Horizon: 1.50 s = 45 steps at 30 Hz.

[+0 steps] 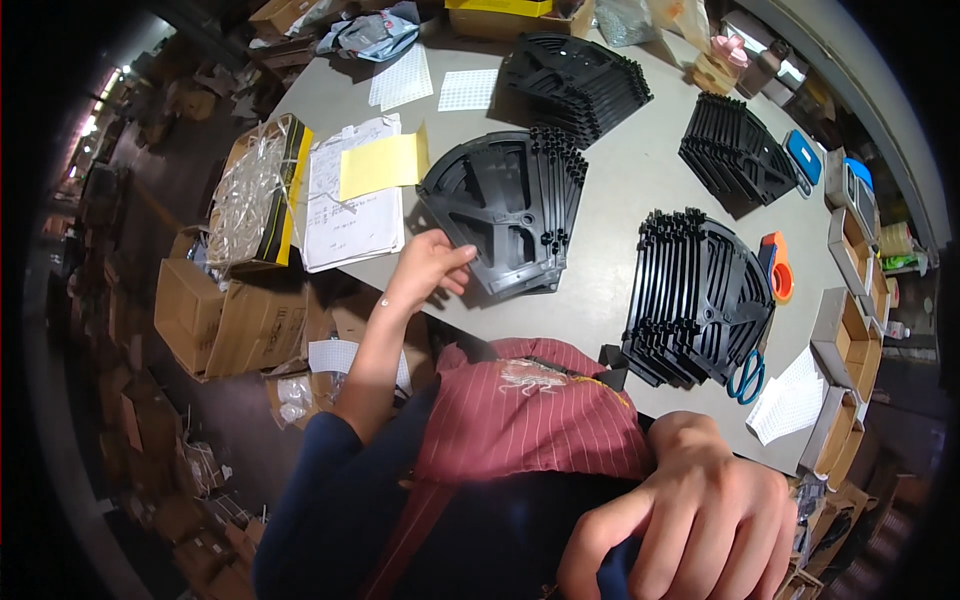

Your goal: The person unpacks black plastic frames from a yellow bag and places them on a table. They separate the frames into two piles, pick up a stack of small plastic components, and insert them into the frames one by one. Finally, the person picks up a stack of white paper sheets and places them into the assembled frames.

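Observation:
My left hand (432,270) is at the near left corner of a black fan-shaped plastic panel (490,215), its thumb and bent fingers closed at the edge. That panel lies at the front of a stack of similar ribbed parts on the table. Close to the camera at the lower right, my right hand (690,520) is raised with its back showing. Its fingers curl downward, and their tips are hidden at the lower edge; what they hold, if anything, does not show. Nearest to it on the table is another stack of black panels (700,295).
More black panel stacks (580,85) (735,150) stand farther back on the grey table (600,235). Papers with a yellow sheet (380,168) lie left, beside a box of clear strips (258,195). Orange tape (780,270), blue-handled scissors (747,377) and cardboard trays (845,340) line the right side.

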Available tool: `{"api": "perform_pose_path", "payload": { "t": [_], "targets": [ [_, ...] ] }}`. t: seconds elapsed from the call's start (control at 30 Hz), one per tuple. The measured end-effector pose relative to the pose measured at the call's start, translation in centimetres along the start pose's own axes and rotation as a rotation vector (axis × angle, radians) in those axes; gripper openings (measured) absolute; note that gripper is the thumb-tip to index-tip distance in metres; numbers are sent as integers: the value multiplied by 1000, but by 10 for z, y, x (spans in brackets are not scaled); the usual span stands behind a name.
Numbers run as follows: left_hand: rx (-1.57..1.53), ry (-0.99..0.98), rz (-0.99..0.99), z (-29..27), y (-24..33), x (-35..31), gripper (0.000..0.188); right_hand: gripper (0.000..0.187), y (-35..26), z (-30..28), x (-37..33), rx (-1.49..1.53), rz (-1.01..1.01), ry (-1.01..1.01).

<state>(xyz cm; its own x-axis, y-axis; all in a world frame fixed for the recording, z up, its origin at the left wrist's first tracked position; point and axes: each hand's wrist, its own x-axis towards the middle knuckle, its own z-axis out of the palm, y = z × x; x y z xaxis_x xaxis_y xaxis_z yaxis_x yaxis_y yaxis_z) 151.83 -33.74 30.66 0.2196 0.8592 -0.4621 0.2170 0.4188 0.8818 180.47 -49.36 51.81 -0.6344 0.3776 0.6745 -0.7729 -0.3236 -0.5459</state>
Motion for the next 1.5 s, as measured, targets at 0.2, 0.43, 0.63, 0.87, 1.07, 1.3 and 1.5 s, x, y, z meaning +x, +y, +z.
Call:
{"api": "perform_pose_path", "payload": {
  "t": [0.2,0.43,0.63,0.87,1.07,1.3,1.5],
  "targets": [
    [688,-30,-168,-2,40,-22,45,46,1,7,5,64,5,68],
    [1022,36,189,14,72,-19,48,46,4,-2,16,-48,-15,-51],
    [1165,80,344,19,80,-2,52,45,8,-2,25,-34,-8,-68],
    [1190,34,442,18,93,10,46,13,39,-58,46,-425,-241,157],
    [1150,145,493,11,100,36,31,9,99,-163,46,-1739,168,680],
    [1129,271,402,3,92,63,45,15,123,-177,63,-1801,307,750],
    [1129,285,401,0,86,83,49,20,128,-193,70,-1930,340,735]
  ]
}}
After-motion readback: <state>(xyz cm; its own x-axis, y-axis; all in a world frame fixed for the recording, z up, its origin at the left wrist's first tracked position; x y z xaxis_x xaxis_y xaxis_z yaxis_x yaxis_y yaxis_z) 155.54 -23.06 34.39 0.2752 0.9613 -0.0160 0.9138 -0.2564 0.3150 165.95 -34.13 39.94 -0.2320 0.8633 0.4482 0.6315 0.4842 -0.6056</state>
